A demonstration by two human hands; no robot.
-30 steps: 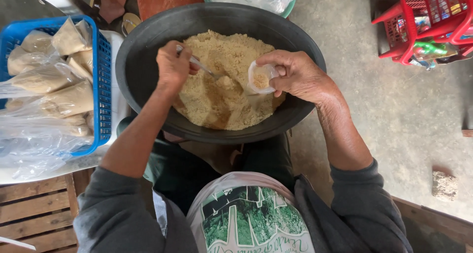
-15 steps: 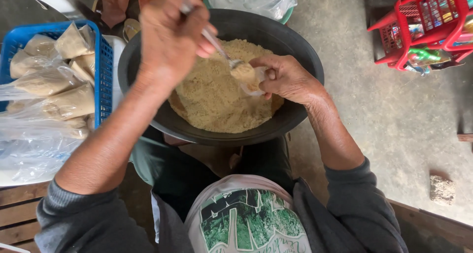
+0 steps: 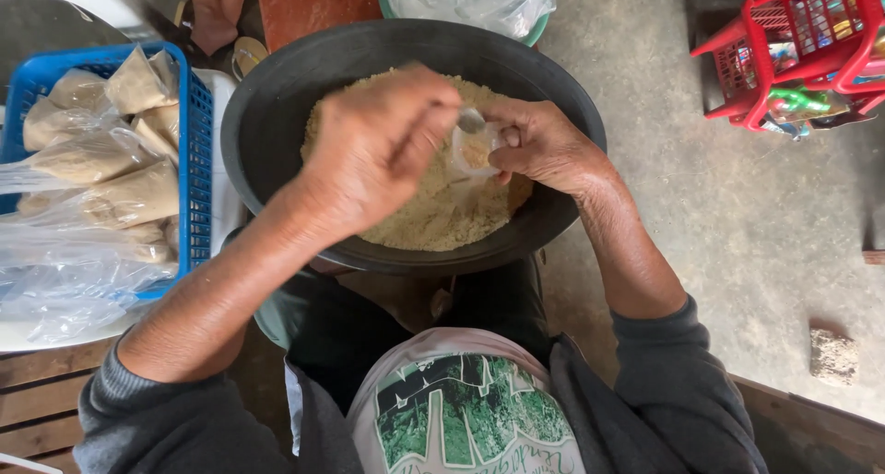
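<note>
My left hand [image 3: 373, 147] arches over the wide black round basin [image 3: 277, 96], knuckles up, fingers curled around a small metal spoon [image 3: 472, 120]; my right hand [image 3: 544, 147] reaches in from the other side; the basin holds pale tan crumbly meal [image 3: 433, 220]; the blue plastic crate [image 3: 195, 160] beside it holds filled clear bags [image 3: 138, 193]; my right fingers pinch a small clear plastic bag [image 3: 475, 151], part-filled, just under the spoon's tip.

The left hand [image 3: 373, 151], which had been raised toward twelve o'clock above the black basin's [image 3: 277, 96] far rim, came back down over the crumbly meal [image 3: 433, 216]. Its spoon [image 3: 472, 120] tipped into the small clear bag [image 3: 475, 151] that the right hand [image 3: 544, 147] kept open, slightly nearer three o'clock.
</note>
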